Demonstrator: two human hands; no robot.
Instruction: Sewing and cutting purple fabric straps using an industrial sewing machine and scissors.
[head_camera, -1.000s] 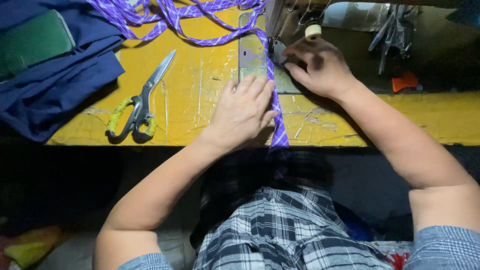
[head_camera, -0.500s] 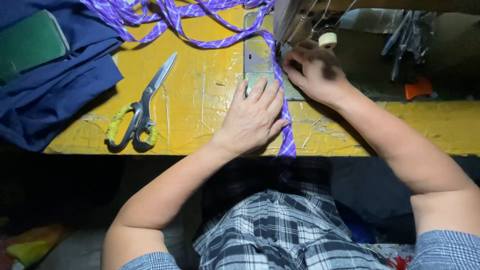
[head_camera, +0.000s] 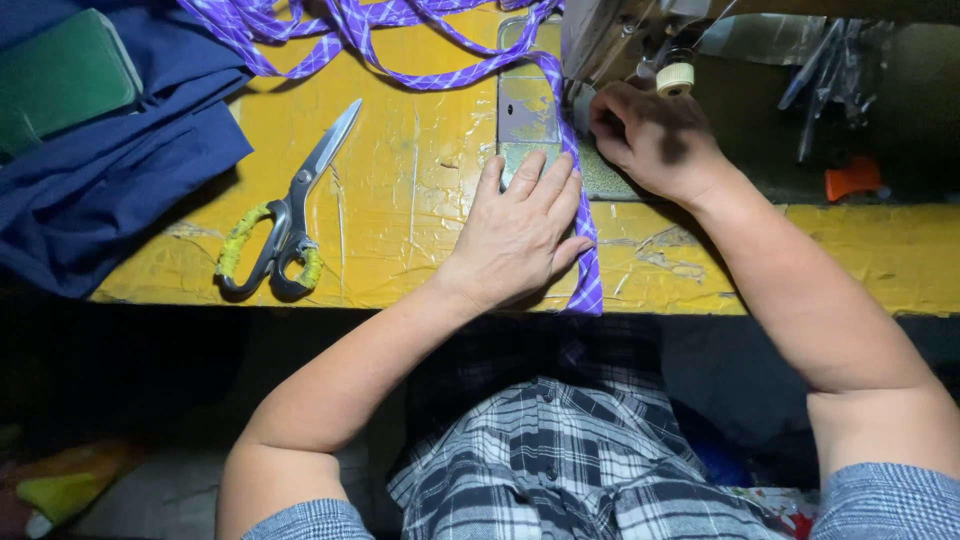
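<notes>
A long purple checked fabric strip (head_camera: 581, 205) runs from a heap at the table's far edge, past the sewing machine (head_camera: 620, 40), down over the front edge. My left hand (head_camera: 525, 230) lies flat on the yellow table (head_camera: 400, 200), fingers spread, its thumb side pressing the strip. My right hand (head_camera: 655, 140) is curled at the machine's needle area, fingertips on the strip beside the metal plate (head_camera: 525, 110). What the fingertips pinch is hidden.
Scissors (head_camera: 285, 225) with yellow-wrapped handles lie left of my left hand. Dark blue cloth (head_camera: 110, 190) and a green flat object (head_camera: 65, 80) fill the table's left end. An orange piece (head_camera: 850, 180) and hanging tools sit at the right.
The view has shifted slightly. My left hand has slid a little forward along the strip. My right hand stays at the needle area.
</notes>
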